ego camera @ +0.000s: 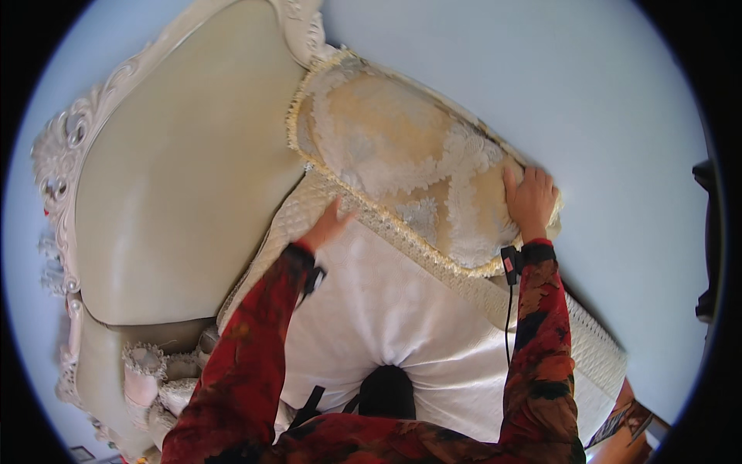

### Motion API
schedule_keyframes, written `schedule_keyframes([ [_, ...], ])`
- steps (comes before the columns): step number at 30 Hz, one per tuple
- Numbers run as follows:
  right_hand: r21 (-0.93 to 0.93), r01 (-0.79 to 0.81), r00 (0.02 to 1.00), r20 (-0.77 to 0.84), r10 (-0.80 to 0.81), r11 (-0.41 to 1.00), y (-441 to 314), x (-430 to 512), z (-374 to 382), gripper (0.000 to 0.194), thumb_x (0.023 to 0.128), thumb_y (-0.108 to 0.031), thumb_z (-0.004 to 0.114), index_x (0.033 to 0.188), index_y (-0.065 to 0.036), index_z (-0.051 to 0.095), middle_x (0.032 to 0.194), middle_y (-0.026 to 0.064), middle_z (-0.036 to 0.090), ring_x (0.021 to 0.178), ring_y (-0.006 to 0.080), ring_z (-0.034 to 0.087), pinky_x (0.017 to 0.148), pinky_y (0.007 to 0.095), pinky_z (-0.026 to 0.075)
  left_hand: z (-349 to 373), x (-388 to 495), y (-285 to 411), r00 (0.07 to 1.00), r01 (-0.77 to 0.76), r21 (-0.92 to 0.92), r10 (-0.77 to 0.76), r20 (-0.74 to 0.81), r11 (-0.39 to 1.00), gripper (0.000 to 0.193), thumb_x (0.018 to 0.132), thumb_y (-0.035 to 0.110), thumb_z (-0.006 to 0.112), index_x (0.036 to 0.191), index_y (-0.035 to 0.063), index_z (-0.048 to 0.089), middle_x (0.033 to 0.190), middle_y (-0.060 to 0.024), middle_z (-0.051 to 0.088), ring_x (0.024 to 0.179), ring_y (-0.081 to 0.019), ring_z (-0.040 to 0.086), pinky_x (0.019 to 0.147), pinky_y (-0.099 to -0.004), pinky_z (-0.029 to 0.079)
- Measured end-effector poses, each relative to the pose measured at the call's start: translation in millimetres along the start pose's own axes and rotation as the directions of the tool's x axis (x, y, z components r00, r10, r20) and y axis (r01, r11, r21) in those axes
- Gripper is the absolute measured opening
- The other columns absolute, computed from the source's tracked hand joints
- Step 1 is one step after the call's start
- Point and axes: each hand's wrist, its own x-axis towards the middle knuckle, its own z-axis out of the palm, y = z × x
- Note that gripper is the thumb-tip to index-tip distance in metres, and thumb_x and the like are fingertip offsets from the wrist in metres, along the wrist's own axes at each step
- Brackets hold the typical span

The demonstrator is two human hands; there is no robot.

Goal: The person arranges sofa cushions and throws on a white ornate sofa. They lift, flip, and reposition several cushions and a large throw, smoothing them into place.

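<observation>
A folded gold-and-grey bed textile (406, 139) with lace appliqué and a ruffled yellow border lies on the bed along the wall. My right hand (530, 203) is on its near right end, with the thumb on top and the fingers bent over the wall-side edge. The fingertips are partly hidden there. My left hand (329, 226), slightly blurred and with fingers apart, is over the quilted cream bed cover (298, 203), close to the textile's ruffled border. It holds nothing. Below both hands spreads a white sheet (359, 290), creased around my dark-clad leg.
A padded cream headboard (179, 168) with a carved white frame (101, 110) rises on the left. The pale blue wall (603, 174) borders the bed on the right. Several lace-edged items (145, 377) sit low on the left. A cable (510, 325) hangs by my right sleeve.
</observation>
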Motion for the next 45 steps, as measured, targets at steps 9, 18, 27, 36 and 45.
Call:
schedule_keyframes([
  [9,-0.048,-0.032,0.992,0.121,0.038,0.998,-6.3,-1.3,-11.9,0.05,0.087,-0.051,0.044,0.097,-0.005,0.059,0.106,0.0128,0.059,0.109,0.0303,0.048,0.09,0.0458,0.035,-105.7,-448.8,-195.9,0.974,-0.222,0.434,0.214,0.069,0.873,0.03,0.086,0.033,0.054,0.086,0.0038,0.063,0.093,-0.0207,0.06,0.089,-0.0365,0.057,0.078,-0.0432,0.046],
  [18,-0.161,0.007,0.995,0.104,0.01,0.987,-22.1,-142.7,-15.1,0.062,0.086,-0.042,0.052,0.132,-0.002,0.038,0.136,0.0187,0.039,0.127,0.0364,0.034,0.101,0.0471,0.033,-73.5,-751.0,-257.6,0.286,0.406,-0.862,-0.938,-0.195,0.303,0.025,0.085,0.02,0.056,0.102,0.0017,0.057,0.081,-0.007,0.062,0.059,-0.016,0.06,0.053,-0.0271,0.045],
  [27,0.032,0.277,0.365,0.921,-0.136,0.96,-60.4,-432.4,-92.6,0.065,0.077,-0.055,0.055,0.114,-0.002,0.058,0.112,0.0196,0.059,0.108,0.036,0.054,0.092,0.0411,0.043,-13.3,-798.2,-372.1,0.619,0.558,-0.721,-0.785,0.031,0.411,0.03,0.085,0.027,0.06,0.081,-0.0026,0.063,0.069,-0.0128,0.066,0.062,-0.0184,0.065,0.053,-0.0294,0.049],
  [36,0.024,0.025,0.52,0.854,-0.034,0.999,-37.2,-525.7,-268.3,0.044,0.082,-0.043,0.045,0.075,-0.003,0.063,0.084,0.0206,0.063,0.083,0.0384,0.059,0.076,0.0448,0.047,74.9,-802.4,-429.3,0.637,0.77,-0.337,-0.636,0.435,0.541,0.052,0.072,0.047,0.07,0.069,-0.0042,0.062,0.064,-0.0152,0.063,0.054,-0.0225,0.062,0.047,-0.0368,0.048],
  [45,-0.104,-0.272,0.497,0.836,0.233,0.957,10.2,-675.6,-354.8,0.042,0.081,-0.044,0.051,0.083,-0.005,0.065,0.085,0.0169,0.065,0.084,0.0348,0.061,0.075,0.0417,0.048,27.7,-703.7,-330.6,0.751,0.657,-0.508,-0.433,0.498,0.557,0.033,0.082,0.033,0.062,0.082,-0.0004,0.062,0.071,-0.0085,0.064,0.059,-0.0175,0.063,0.049,-0.0282,0.048],
])
